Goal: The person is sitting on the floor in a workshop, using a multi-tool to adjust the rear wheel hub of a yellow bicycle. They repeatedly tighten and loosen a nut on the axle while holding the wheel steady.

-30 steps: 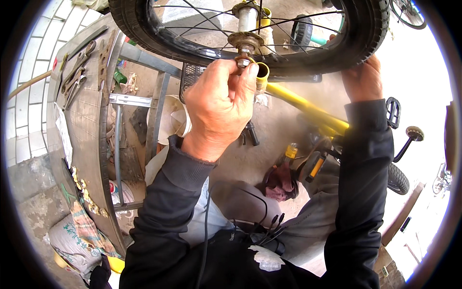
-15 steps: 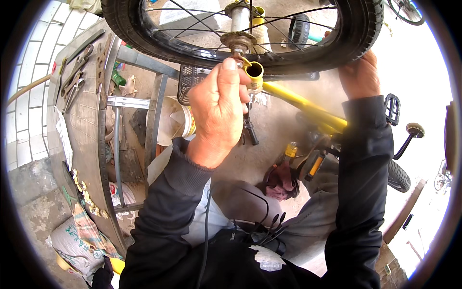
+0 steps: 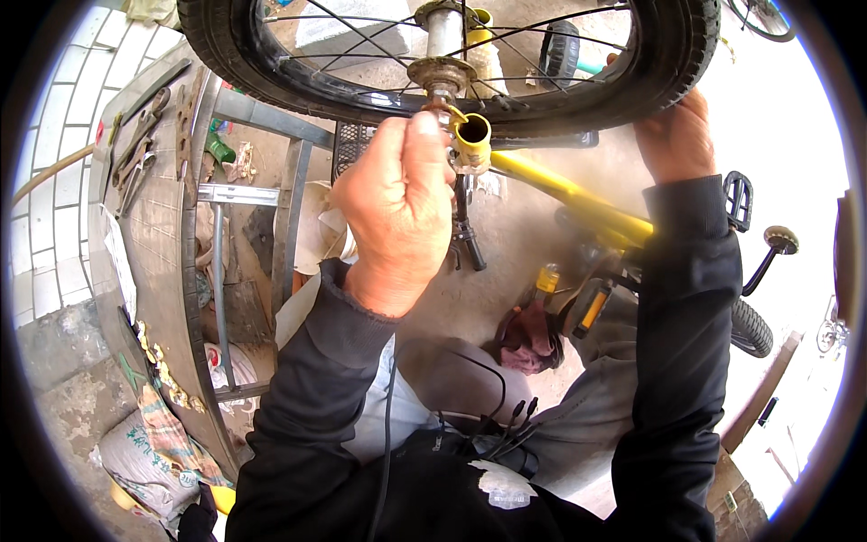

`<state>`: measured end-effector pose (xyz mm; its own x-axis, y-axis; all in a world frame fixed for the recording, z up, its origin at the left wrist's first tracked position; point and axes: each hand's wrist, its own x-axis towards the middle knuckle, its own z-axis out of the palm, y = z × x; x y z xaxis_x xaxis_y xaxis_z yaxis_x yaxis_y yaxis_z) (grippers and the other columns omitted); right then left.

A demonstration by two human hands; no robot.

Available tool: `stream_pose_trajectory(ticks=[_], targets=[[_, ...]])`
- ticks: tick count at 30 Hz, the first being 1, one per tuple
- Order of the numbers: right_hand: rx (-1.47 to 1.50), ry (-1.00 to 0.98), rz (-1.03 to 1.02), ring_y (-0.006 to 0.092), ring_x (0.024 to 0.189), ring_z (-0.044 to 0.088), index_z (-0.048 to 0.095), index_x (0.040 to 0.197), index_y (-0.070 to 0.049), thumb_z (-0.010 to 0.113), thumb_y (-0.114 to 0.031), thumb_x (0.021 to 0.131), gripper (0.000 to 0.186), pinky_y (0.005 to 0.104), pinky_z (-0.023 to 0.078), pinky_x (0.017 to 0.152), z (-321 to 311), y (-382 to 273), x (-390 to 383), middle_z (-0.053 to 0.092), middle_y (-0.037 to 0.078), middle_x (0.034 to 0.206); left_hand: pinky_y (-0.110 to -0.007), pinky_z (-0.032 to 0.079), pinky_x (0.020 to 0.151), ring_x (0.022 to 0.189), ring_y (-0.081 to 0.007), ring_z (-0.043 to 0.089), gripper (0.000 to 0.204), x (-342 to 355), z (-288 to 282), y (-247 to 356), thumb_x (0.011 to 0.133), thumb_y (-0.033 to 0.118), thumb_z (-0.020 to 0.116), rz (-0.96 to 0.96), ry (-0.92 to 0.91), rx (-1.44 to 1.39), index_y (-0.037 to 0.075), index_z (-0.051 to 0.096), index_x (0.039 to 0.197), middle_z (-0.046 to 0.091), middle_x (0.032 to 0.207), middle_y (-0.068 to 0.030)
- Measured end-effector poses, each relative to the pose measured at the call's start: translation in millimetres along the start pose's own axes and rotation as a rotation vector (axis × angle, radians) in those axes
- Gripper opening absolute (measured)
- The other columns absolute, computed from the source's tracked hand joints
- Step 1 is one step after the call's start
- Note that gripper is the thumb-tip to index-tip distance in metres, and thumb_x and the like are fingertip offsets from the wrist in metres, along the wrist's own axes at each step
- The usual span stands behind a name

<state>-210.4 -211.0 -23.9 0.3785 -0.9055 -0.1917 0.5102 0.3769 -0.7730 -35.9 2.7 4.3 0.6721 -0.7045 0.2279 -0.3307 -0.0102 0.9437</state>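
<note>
A spoked bicycle wheel (image 3: 233, 59) with a black tyre is held up at the top of the view. My left hand (image 3: 397, 203) is closed, its thumb and fingers pinching the near end of the wheel axle below the silver hub (image 3: 443, 34); the fingertips hide what exactly lies there. My right hand (image 3: 679, 143) grips the tyre and rim on the right, with most fingers hidden behind it. Right beside my left fingertips is the open end of the yellow head tube (image 3: 473, 152) of a bicycle frame, whose yellow tube (image 3: 578, 196) runs toward the lower right.
On the left, a worn bench (image 3: 158, 239) carries wrenches (image 3: 135, 167). A pale bucket (image 3: 316, 226) stands under its metal legs. A yellow-handled tool (image 3: 591, 312) and a dark red cloth (image 3: 528, 341) are near my knees. A pedal (image 3: 738, 200) sticks up at the right.
My left hand and the near end of the axle have shifted slightly left, and the wheel has tilted a little with them. My right hand keeps its hold on the tyre.
</note>
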Motion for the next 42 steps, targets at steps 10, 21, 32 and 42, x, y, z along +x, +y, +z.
stream_pose_trajectory(ticks=[10, 21, 32, 42], targets=[[0.01, 0.024, -0.023, 0.0044, 0.072, 0.058, 0.062, 0.1, -0.01, 0.051, -0.02, 0.095, 0.015, 0.0166, 0.04, 0.055, 13.0, 1.4, -4.7, 0.066, -0.003, 0.091, -0.019, 0.047, 0.053, 0.064, -0.0049, 0.055, 0.014, 1.0, 5.0, -7.3, 0.091, 0.01, 0.062, 0.14, 0.04, -0.086, -0.002, 0.056, 0.091, 0.06, 0.076, -0.0026], [-0.011, 0.027, -0.034, 0.0033, 0.066, 0.053, 0.062, 0.098, -0.01, 0.053, -0.02, 0.094, 0.015, 0.0166, 0.034, 0.051, 13.8, 1.9, -4.4, 0.065, -0.004, 0.086, -0.02, 0.045, 0.049, 0.058, -0.0047, 0.051, 0.017, 3.1, 5.6, -11.3, 0.093, 0.015, 0.06, 0.193, 0.057, -0.046, -0.002, 0.057, 0.091, 0.058, 0.071, -0.0017], [-0.034, -0.019, -0.035, 0.0047, 0.07, 0.055, 0.062, 0.101, -0.01, 0.052, -0.022, 0.095, 0.017, 0.0171, 0.036, 0.054, 6.5, 0.9, -1.3, 0.066, -0.004, 0.089, -0.02, 0.044, 0.049, 0.055, -0.0049, 0.05, 0.017, 3.9, 7.2, -7.1, 0.094, 0.015, 0.058, 0.222, 0.046, -0.105, -0.001, 0.058, 0.09, 0.056, 0.068, -0.0014], [-0.022, -0.01, -0.017, 0.0089, 0.08, 0.06, 0.062, 0.103, -0.009, 0.053, -0.022, 0.095, 0.018, 0.0212, 0.046, 0.072, 6.1, 0.4, -1.4, 0.066, 0.0, 0.094, -0.02, 0.044, 0.049, 0.057, -0.0043, 0.051, 0.015, 4.3, 4.8, -7.2, 0.093, 0.014, 0.06, 0.202, 0.046, -0.071, -0.001, 0.058, 0.091, 0.057, 0.069, -0.0013]])
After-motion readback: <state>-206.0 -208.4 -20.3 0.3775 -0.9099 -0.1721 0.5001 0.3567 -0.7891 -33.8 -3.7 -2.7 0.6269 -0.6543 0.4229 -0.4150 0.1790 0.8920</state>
